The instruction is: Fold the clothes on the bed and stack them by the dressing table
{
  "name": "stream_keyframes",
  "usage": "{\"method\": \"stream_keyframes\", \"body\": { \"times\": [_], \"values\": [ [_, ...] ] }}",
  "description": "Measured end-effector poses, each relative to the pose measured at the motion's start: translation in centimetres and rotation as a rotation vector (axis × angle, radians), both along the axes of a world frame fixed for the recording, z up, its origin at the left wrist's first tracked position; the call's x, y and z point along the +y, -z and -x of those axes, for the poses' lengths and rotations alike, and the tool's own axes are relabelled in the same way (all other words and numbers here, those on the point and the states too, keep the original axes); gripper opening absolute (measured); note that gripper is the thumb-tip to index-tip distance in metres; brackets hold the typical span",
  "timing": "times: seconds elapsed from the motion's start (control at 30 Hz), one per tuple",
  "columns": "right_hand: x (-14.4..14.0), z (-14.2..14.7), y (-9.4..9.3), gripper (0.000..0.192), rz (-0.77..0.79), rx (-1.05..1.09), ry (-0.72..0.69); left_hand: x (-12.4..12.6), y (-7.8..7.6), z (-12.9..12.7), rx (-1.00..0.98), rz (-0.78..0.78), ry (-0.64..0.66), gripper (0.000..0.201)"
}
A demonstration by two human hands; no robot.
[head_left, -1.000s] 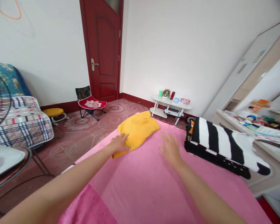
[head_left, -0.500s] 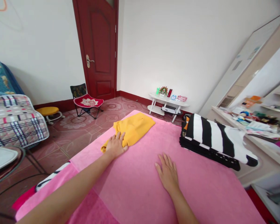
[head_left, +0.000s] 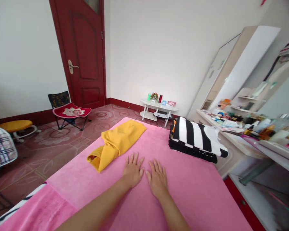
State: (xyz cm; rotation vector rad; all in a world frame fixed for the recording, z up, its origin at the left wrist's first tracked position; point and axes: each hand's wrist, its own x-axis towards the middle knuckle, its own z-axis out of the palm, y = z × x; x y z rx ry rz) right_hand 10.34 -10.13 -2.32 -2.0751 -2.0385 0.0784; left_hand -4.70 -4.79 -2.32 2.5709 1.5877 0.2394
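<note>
Pink terry cloth bed cover [head_left: 188, 189] bore both hands palm-down, fingers spread flat, gripping nothing. Left hand [head_left: 133, 171] and right hand [head_left: 157, 179] lay side by side, thumbs nearly touching. Crumpled yellow knit garment [head_left: 117, 143] lay just beside the left hand, untouched.

White walls enclose a patterned red tile floor [head_left: 50, 141]. A dark red door [head_left: 83, 53] stands at eleven o'clock, a low white table [head_left: 158, 107] at twelve, a cluttered dresser [head_left: 243, 134] at two.
</note>
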Motion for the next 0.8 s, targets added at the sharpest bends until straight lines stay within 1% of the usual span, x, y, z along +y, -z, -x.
{"method": "stream_keyframes", "body": {
  "times": [0.07,0.13,0.2,0.27,0.3,0.37,0.43,0.47,0.53,0.6,0.7,0.77,0.8],
  "values": [
    [-1.1,-0.4,0.2,0.053,-0.034,0.026,-0.034,0.0,0.7,-0.7,-0.007,-0.021,-0.041,0.056],
    [-1.9,-1.3,0.0,0.052,-0.044,0.070,-0.111,0.1,0.9,-0.9,-0.002,-0.037,-0.046,0.056],
    [-1.7,-3.2,-1.1,0.044,-0.023,0.132,-0.203,0.1,0.9,-0.9,0.014,-0.047,-0.045,0.056],
    [-0.3,-6.2,-3.2,0.034,-0.043,0.189,-0.220,0.3,0.8,-0.9,0.030,-0.060,-0.045,0.056],
    [0.8,-8.2,-4.6,0.031,-0.088,0.203,-0.175,0.3,0.8,-0.9,0.036,-0.063,-0.045,0.056],
    [3.6,-12.7,-7.6,0.030,-0.240,0.168,-0.023,0.4,0.9,-1.0,0.042,-0.065,-0.046,0.057],
    [6.4,-17.4,-10.5,0.030,-0.371,0.064,0.225,0.5,1.0,-1.1,0.037,-0.066,-0.050,0.057],
    [7.7,-19.6,-11.7,0.033,-0.379,0.017,0.360,0.6,1.0,-1.1,0.032,-0.067,-0.052,0.057],
    [9.7,-23.2,-13.5,0.042,-0.381,0.002,0.504,0.6,1.0,-1.1,0.021,-0.072,-0.053,0.057],
    [10.9,-25.5,-14.3,0.055,-0.347,0.016,0.585,0.6,1.0,-1.1,0.010,-0.074,-0.051,0.056],
    [11.7,-26.7,-14.1,0.070,-0.256,0.018,0.692,0.6,0.9,-1.0,-0.003,-0.069,-0.049,0.057],
    [11.6,-26.6,-13.6,0.070,-0.186,0.019,0.757,0.6,0.8,-1.0,-0.011,-0.063,-0.050,0.057],
    [11.4,-26.5,-13.4,0.064,-0.158,0.021,0.773,0.6,0.8,-1.0,-0.015,-0.060,-0.051,0.057]
  ]
}}
